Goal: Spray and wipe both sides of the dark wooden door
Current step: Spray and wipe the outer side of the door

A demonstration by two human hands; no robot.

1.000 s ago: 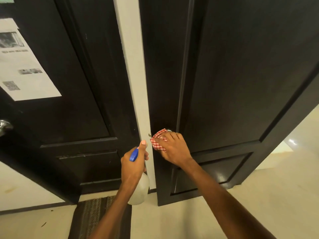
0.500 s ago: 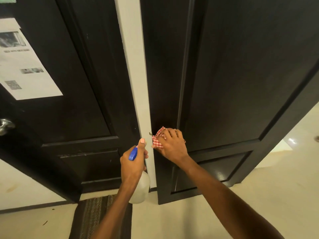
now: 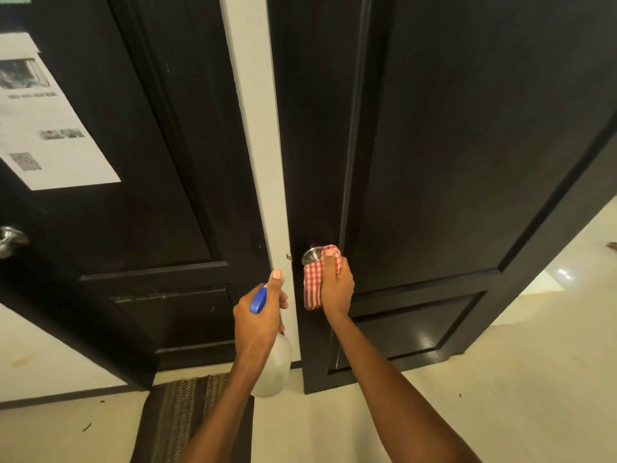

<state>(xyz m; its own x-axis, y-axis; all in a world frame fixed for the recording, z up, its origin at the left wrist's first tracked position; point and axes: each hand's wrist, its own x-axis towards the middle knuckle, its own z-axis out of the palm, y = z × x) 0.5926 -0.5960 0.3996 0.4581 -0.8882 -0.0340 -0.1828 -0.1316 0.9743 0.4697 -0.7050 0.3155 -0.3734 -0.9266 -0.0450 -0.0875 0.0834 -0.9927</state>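
The dark wooden door point(image 3: 450, 162) fills the right half of the head view, swung partly open. Its metal knob point(image 3: 311, 254) sits near the left edge. My right hand point(image 3: 337, 289) grips a red-and-white checked cloth point(image 3: 314, 285) and holds it wrapped over the right side of the knob. My left hand point(image 3: 260, 315) holds a white spray bottle point(image 3: 272, 372) with a blue trigger head point(image 3: 258, 299), just left of the door's edge, with the thumb raised.
A white wall strip point(image 3: 257, 128) separates this door from a second dark door point(image 3: 140, 162) on the left, which carries a paper notice point(image 3: 43, 128) and a metal knob point(image 3: 10, 240). A striped mat point(image 3: 187, 416) lies on the pale floor below.
My right hand has turned from lying flat over the cloth to gripping it around the knob, which now shows. The left hand with the bottle has barely moved.
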